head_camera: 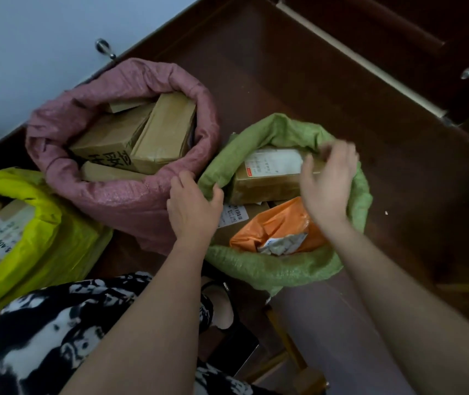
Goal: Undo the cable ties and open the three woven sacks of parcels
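The left hand (190, 206) pinches the near-left rim of the green sack (270, 269); the right hand (327, 181), blurred, curls over the far rim, grip uncertain. Roll the rim down evenly. The pink sack (130, 206) and yellow sack (45, 238) stand open on the floor to its left.

We lose the yellow sack (42, 223) at the left edge; the right hand's fingertips (331, 151) blur, perhaps gripping the rim.
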The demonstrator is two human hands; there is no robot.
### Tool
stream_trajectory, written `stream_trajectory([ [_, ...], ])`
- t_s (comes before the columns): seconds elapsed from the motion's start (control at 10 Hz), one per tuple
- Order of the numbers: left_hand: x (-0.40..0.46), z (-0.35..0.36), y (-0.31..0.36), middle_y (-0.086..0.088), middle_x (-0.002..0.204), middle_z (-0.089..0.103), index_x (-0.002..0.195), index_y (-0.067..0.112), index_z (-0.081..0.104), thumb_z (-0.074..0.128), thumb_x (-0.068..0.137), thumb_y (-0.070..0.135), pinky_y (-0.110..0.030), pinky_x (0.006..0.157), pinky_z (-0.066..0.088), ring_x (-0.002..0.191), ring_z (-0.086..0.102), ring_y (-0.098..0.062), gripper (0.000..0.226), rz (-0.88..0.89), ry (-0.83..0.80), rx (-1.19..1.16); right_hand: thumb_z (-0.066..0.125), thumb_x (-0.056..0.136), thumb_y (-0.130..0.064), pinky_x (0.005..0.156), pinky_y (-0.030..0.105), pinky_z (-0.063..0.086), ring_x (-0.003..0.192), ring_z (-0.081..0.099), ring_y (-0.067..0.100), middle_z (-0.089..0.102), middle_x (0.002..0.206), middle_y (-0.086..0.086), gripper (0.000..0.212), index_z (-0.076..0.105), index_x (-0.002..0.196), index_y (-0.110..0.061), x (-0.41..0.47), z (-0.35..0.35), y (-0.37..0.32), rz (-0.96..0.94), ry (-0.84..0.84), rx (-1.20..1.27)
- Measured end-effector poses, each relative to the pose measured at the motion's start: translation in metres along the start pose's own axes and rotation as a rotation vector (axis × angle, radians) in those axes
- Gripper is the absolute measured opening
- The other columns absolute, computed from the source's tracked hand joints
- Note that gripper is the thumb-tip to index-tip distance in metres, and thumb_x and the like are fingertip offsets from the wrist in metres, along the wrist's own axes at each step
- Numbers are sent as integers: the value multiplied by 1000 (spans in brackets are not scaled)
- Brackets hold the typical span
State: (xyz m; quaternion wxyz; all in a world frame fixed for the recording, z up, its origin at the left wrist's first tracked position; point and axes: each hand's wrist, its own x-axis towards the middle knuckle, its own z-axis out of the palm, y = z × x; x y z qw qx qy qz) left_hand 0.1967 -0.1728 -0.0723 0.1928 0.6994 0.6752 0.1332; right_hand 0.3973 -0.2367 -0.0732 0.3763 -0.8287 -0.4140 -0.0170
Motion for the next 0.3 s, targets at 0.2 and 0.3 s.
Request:
stream_trajectory([
  [0.2,-15,-36,30,-15,126,39,120,3,43,57,87,16,-39,93,40,111,48,-31,38,-145,32,-269,31,97,-47,61,38,50,64,64,23,61,65,0,41,59,90,-18,-115,-50,25,63,-714,-51],
  [0.3,-15,-80,46,-12,125,37,118,5,46,56,87,11,-21,86,35,98,46,-16,33,-158,93,-478,41,99,-37,63,41,51,64,63,22,64,68,2,35,61,83,-14,-99,-67,17,91,-590,43],
])
